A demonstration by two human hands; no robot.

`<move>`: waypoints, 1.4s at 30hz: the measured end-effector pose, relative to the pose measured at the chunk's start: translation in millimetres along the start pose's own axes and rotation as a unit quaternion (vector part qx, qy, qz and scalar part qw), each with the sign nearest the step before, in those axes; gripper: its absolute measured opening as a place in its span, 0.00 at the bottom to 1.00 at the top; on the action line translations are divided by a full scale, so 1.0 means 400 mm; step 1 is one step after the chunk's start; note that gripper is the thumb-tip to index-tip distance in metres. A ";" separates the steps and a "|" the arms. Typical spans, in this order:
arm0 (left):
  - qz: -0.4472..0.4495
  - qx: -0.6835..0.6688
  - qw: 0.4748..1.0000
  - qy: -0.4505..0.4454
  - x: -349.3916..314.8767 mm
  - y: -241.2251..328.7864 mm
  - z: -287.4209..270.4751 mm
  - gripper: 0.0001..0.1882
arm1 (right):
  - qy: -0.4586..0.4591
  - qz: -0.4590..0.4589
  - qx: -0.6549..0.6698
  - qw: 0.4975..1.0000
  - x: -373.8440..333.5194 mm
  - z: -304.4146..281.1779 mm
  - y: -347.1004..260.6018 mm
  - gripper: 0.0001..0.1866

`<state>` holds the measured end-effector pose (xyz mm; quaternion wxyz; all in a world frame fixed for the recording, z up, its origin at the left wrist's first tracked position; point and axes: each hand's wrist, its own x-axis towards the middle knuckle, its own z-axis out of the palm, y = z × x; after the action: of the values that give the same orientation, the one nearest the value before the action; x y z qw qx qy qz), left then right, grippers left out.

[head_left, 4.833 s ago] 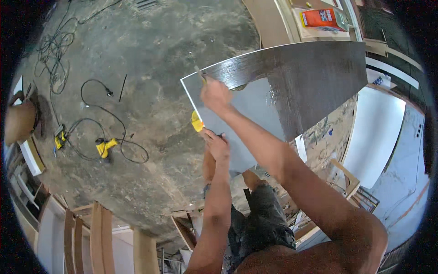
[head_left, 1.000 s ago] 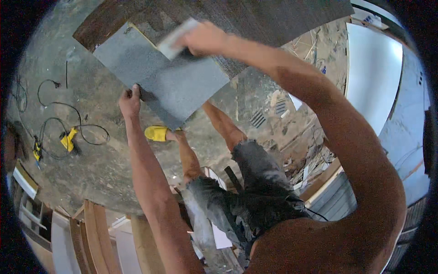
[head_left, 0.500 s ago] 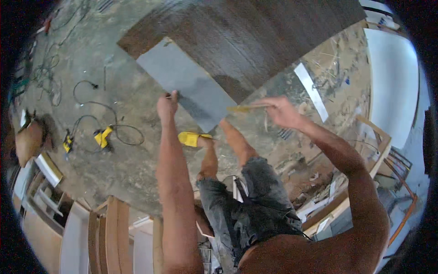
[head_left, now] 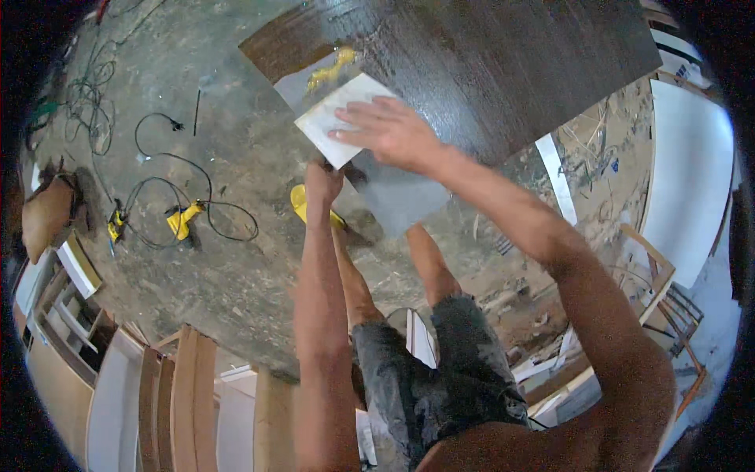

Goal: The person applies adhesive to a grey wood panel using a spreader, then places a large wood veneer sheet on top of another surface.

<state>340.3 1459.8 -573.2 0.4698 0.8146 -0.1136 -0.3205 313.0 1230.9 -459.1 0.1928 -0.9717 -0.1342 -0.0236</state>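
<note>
A grey rectangular panel (head_left: 405, 206) lies across a corner of a large dark brown wood-grain board (head_left: 503, 71). Streaks of thick yellow glue (head_left: 332, 69) sit at its far end. My right hand (head_left: 393, 135) holds a thin white rectangular piece (head_left: 340, 118) over the panel, fingers spread along its face and thumb hidden. Just below that piece, my left hand (head_left: 322, 185) is closed at the panel's left edge; its fingertips are partly covered.
Two yellow power tools (head_left: 185, 220) (head_left: 116, 226) lie with black cords on the concrete floor at left. A white strip (head_left: 557, 177) and a large white sheet (head_left: 688, 181) are at right. Wooden boards (head_left: 193, 377) stand at lower left. My foot wears a yellow slipper (head_left: 303, 203).
My right hand has swung left and away from me, turning the white piece from edge-on to face-up. Yellow glue now shows at the panel's far end. My left hand stays by the panel's edge.
</note>
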 end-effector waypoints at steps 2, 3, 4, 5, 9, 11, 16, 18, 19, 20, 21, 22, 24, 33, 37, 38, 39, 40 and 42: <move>-0.057 0.047 0.997 -0.009 0.004 -0.019 -0.018 0.27 | 0.030 0.000 -0.030 0.999 0.056 -0.065 0.001 0.32; -0.082 0.066 0.994 -0.016 0.009 -0.019 -0.007 0.27 | 0.029 0.005 -0.052 0.998 0.109 -0.094 0.038 0.31; -0.080 0.081 0.993 -0.020 0.022 0.013 0.044 0.29 | 0.021 0.015 -0.084 0.996 0.144 -0.113 0.111 0.31; -0.055 0.080 0.995 -0.009 0.040 0.032 0.076 0.29 | 0.052 0.034 -0.083 0.995 0.192 -0.104 0.193 0.29; -0.064 0.117 0.991 -0.003 0.035 -0.012 0.053 0.28 | -0.146 0.114 -0.095 0.978 0.307 -0.107 0.211 0.20; -0.085 0.120 0.989 -0.027 0.036 0.001 0.048 0.26 | -0.181 0.147 -0.102 0.967 0.210 -0.081 0.166 0.24; -0.062 0.171 0.978 -0.101 0.063 -0.017 -0.003 0.28 | -0.262 0.123 -0.080 0.954 -0.196 -0.033 0.018 0.24; -0.043 0.146 0.979 -0.136 0.087 -0.014 -0.014 0.26 | -0.234 0.095 -0.054 0.966 -0.403 -0.027 -0.048 0.21; -0.048 0.154 0.975 -0.152 0.086 0.009 0.005 0.26 | -0.252 0.103 -0.050 0.961 -0.505 -0.045 -0.079 0.21; -0.050 0.162 0.971 -0.167 0.092 0.045 0.021 0.26 | -0.268 0.113 -0.047 0.956 -0.593 -0.065 -0.106 0.21; -0.049 0.172 0.968 -0.177 0.099 0.078 0.036 0.26 | -0.353 0.170 -0.017 0.920 -0.669 -0.075 -0.119 0.21; -0.037 0.161 0.972 -0.165 0.081 0.070 0.035 0.26 | -0.429 0.222 0.021 0.875 -0.718 -0.078 -0.148 0.21; -0.015 0.156 0.981 -0.116 0.066 0.030 -0.028 0.27 | -0.290 0.269 0.099 0.913 -0.698 -0.115 -0.225 0.23; -0.014 0.242 0.970 0.031 -0.036 0.017 -0.015 0.23 | 0.041 0.242 0.154 0.957 -0.142 -0.343 -0.168 0.29; -0.063 0.169 0.984 -0.009 -0.046 0.083 0.080 0.20 | 0.070 0.143 -0.058 0.986 0.028 -0.104 -0.029 0.29; -0.072 0.153 0.986 -0.006 -0.048 0.075 0.071 0.20 | 0.023 0.159 -0.053 0.986 0.052 -0.047 -0.047 0.30; -0.067 0.170 0.983 0.005 -0.038 0.063 0.058 0.20 | -0.019 0.175 -0.052 0.983 0.092 -0.011 -0.068 0.30; -0.062 0.186 0.981 0.015 -0.028 0.052 0.046 0.20 | -0.062 0.190 -0.054 0.978 0.123 0.012 -0.077 0.31; -0.057 0.178 0.982 0.000 -0.074 0.007 0.011 0.21 | 0.033 0.215 0.006 0.976 0.120 0.012 -0.140 0.29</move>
<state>315.1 1469.5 -560.1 0.2984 0.8902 -0.1227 -0.3215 344.2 1294.8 -438.1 0.2036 -0.9754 0.0841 -0.0133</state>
